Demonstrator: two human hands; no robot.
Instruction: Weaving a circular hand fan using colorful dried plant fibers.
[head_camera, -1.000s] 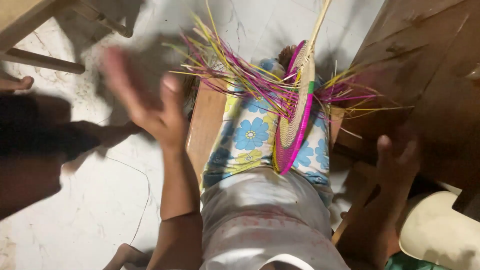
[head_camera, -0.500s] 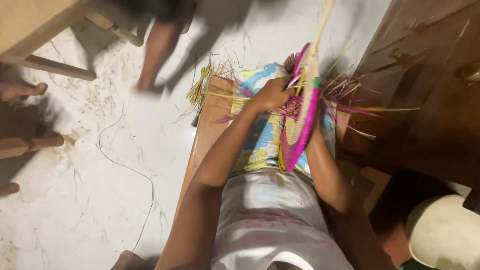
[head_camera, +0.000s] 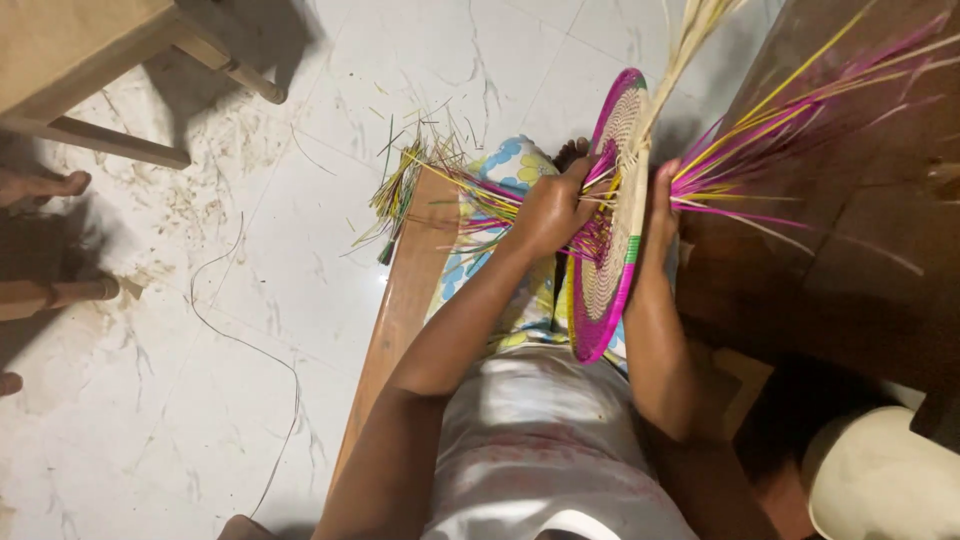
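The woven disc (head_camera: 612, 240) stands on edge, its long axis running from six to twelve o'clock. The left hand (head_camera: 550, 210) grips its face with curled fingers at nine o'clock; the right hand (head_camera: 662, 205) clasps the back at three, among loose pink and yellow strands (head_camera: 770, 150).

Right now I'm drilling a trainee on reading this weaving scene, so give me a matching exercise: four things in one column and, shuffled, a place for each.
Things:
1. left hand
2. right hand
3. woven disc
4. loose straw bundle

Places:
A. on the white floor beside the wooden bench
B. held on edge between both hands
C. on the disc's face toward the floral cloth
D. on the disc's face toward the dark wooden furniture

Pairs: 1-C, 2-D, 3-B, 4-A
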